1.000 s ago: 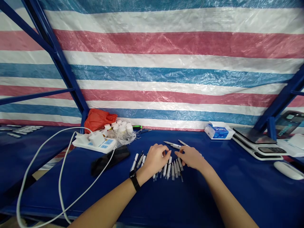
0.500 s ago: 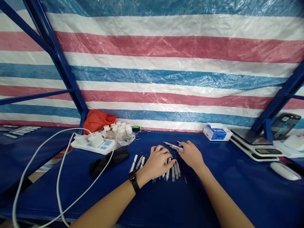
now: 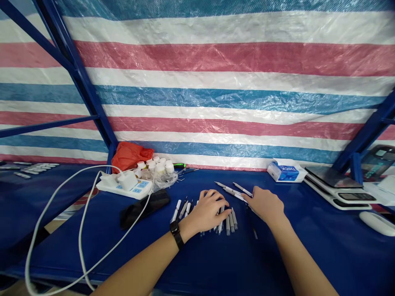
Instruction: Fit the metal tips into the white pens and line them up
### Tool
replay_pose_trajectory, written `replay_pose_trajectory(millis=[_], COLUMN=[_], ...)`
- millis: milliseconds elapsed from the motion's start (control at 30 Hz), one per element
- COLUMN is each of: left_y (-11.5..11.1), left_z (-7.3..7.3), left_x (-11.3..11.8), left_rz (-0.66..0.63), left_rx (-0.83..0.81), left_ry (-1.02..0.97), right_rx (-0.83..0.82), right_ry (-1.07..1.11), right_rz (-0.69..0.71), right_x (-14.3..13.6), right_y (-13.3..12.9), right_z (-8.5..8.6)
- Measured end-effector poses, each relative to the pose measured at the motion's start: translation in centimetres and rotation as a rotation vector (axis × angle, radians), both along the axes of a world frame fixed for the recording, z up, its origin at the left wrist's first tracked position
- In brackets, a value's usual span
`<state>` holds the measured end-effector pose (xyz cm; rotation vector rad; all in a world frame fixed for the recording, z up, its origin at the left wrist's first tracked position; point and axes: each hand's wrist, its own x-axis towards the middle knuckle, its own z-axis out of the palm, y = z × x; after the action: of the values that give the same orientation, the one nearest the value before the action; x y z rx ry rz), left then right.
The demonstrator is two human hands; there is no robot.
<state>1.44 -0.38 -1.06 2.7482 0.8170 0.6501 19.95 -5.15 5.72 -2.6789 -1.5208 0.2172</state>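
My left hand (image 3: 211,209) rests over a row of slim grey and white pens (image 3: 232,220), fingers spread and slightly bent. Several of these pens stick out beyond its fingertips, and its palm hides others. On its left side lie more white and grey pens (image 3: 175,210). My right hand (image 3: 267,206) is curled, with its thumb against the back ends of a few white pens (image 3: 230,190) that point up and left. Another white pen (image 3: 242,188) lies just above them. The right fingers are mostly hidden behind the hand.
A black phone (image 3: 145,207) and a white power strip (image 3: 125,187) with looping cables lie left. Behind them are white-capped bottles (image 3: 160,167) and a red bag (image 3: 131,155). At right sit a tissue pack (image 3: 286,172), stacked scales (image 3: 336,191) and a white mouse (image 3: 378,223).
My right hand has slid right and back along the pens, uncovering more of them. A small dark strip near it has shifted right. My left hand stays over the row.
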Motion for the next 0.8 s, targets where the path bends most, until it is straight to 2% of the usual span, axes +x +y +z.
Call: replay_pose_trajectory(millis=[167, 467, 567, 700, 800], left_y=[-0.1, -0.1, -0.2, -0.1, 0.0], left_z=[0.2, 0.2, 0.4, 0.5, 0.4], left_x=[0.0, -0.1, -0.1, -0.1, -0.2], left_rz=[-0.009, -0.005, 0.0, 0.02, 0.004], left_rx=[-0.031, -0.042, -0.055, -0.034, -0.006], left_ry=[0.003, 0.003, 0.016, 0.029, 0.043], right_rx=[-0.04, -0.08, -0.017, 0.066, 0.065], right_ry=[0.03, 0.158, 0.086, -0.102, -0.149], right_rz=[0.0, 0.135, 0.209, 0.237, 0.258], right_x=[0.4, 1.2, 0.5, -1.2, -2.2], right_y=[-0.1, -0.6, -1.2, -2.2, -2.5], right_z=[-0.2, -0.5, -1.8, -4.5, -5.3])
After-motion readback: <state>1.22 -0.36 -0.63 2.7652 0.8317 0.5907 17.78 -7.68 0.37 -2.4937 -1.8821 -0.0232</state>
